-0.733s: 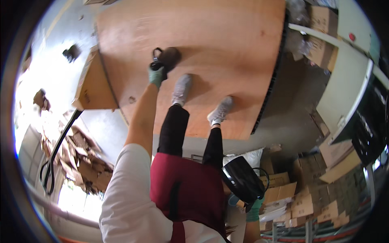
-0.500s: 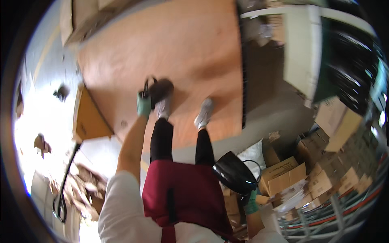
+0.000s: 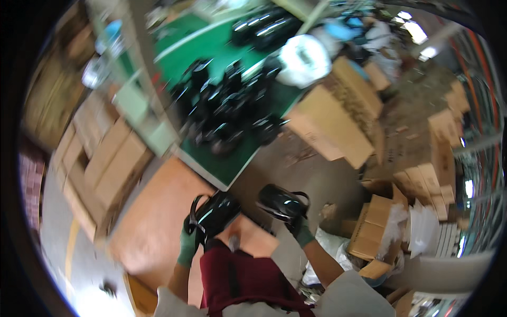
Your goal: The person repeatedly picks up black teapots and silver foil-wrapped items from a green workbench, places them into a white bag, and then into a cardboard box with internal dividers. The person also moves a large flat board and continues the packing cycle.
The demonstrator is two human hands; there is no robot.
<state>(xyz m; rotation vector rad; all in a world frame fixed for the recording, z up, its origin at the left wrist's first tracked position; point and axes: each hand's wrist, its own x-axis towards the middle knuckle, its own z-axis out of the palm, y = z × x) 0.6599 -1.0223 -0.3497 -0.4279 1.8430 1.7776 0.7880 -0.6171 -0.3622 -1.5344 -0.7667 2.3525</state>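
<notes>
My left hand, in a green glove, grips a glossy black handbag by its side, held up in front of my dark red apron. A second glossy black handbag is held in my right hand, also green-gloved, a little to the right and at about the same height. Both bags hang over the edge of an orange-brown wooden board. The picture is blurred by motion.
A green table ahead carries several black bags. Cardboard boxes stand at its right, more boxes are stacked at the left, and open cartons with white packing crowd the right side.
The view has swung from the wooden board toward the green table. My left hand has lifted its bag off the board, and my right hand has come up holding the second bag.
</notes>
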